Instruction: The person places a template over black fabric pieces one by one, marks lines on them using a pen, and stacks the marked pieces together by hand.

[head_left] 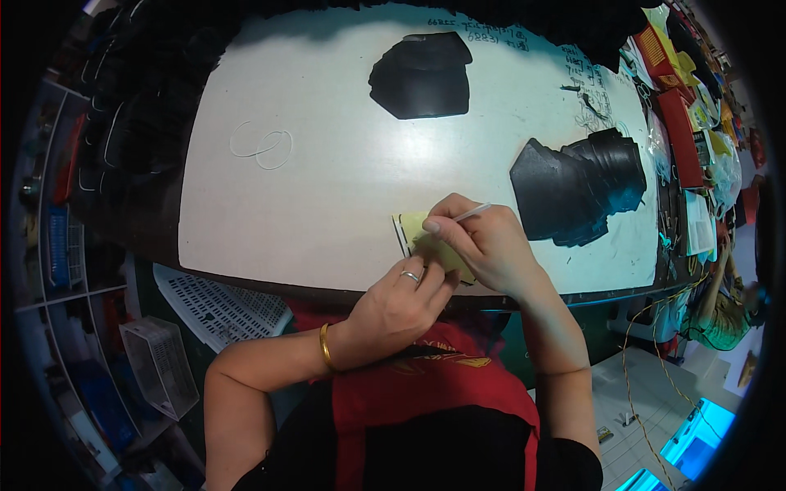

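Observation:
Near the front edge of the white table top [270,221] lies a yellow card-like piece [415,222] with a dark and white strip along its left side. My left hand [397,301], with a ring and a gold bangle, has its fingers bent and pressed together on the lower part of that piece. Above it, my right hand [487,245] pinches a thin white pen-like stick [473,212], whose upper end points up to the right. Its working tip is hidden behind my fingers. Both hands cover much of the yellow piece.
A stack of black leather-like pieces [417,78] lies at the far middle, a fanned-out stack [577,184] at the right. Looped white cord [274,150] rests at the left. Dark material hangs along the far and left edges. A red box [679,139] stands at right.

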`<state>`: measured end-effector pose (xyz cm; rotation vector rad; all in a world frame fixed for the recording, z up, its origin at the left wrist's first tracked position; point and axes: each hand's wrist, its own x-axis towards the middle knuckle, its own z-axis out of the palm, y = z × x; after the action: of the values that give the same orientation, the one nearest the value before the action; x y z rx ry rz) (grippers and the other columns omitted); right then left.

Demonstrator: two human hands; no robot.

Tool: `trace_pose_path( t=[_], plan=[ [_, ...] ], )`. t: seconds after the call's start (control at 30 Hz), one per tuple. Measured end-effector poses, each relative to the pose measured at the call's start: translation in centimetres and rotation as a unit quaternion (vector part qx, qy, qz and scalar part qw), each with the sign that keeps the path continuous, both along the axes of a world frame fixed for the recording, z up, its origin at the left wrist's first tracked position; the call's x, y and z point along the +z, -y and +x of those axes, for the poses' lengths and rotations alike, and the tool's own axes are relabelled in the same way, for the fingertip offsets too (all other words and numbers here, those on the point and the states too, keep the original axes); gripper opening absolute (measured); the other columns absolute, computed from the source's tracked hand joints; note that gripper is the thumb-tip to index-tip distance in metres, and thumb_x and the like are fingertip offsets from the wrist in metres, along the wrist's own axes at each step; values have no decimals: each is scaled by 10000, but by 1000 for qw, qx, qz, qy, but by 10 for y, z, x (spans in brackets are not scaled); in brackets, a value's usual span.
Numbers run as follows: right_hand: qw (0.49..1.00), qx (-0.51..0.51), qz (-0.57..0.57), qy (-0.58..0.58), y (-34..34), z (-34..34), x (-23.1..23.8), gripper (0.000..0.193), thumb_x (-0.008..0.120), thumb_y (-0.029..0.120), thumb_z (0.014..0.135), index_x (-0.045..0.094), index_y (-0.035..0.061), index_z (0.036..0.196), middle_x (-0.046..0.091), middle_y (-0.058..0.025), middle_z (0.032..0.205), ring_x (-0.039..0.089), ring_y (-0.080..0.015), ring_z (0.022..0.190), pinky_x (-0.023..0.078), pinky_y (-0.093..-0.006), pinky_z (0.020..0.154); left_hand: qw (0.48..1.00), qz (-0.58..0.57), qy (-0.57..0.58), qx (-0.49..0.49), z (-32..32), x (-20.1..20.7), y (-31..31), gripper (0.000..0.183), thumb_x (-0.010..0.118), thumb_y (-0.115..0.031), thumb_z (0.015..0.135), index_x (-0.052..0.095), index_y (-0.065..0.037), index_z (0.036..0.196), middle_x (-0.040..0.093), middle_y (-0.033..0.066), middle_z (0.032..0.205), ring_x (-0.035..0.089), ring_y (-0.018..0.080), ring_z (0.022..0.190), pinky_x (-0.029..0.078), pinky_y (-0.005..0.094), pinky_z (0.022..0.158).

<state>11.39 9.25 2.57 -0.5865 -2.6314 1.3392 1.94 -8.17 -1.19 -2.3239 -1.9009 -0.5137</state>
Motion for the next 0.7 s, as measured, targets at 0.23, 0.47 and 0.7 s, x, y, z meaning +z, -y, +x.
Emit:
trace_pose_path(
  t=[0.23,0.47,0.7],
  plan=[
    [998,41,38,27,0,-8,-3,458,565,369,1063,735,10,835,717,-104,787,678,-318,602,522,-399,612,1000,3,13,5,1,-3,2,394,589,-166,886,715,10,1215,639,171,1052,633,306,993,564,364,939],
    [994,-108,4,1,-25,13,-3,362,536,323,1069,699,19,958,705,-171,780,700,-379,725,535,-444,671,1000,24,14,8,-4,4,-6,379,656,-139,792,742,5,1132,692,184,1087,688,291,950,595,350,851],
    [988,-129,27,82,-22,55,-12,253,644,251,1004,751,26,1045,733,-202,947,722,-358,889,553,-405,798,997,57,45,-26,-25,-9,-7,366,669,-89,738,757,-10,1084,699,95,1036,664,217,848,597,344,815]
  ],
)
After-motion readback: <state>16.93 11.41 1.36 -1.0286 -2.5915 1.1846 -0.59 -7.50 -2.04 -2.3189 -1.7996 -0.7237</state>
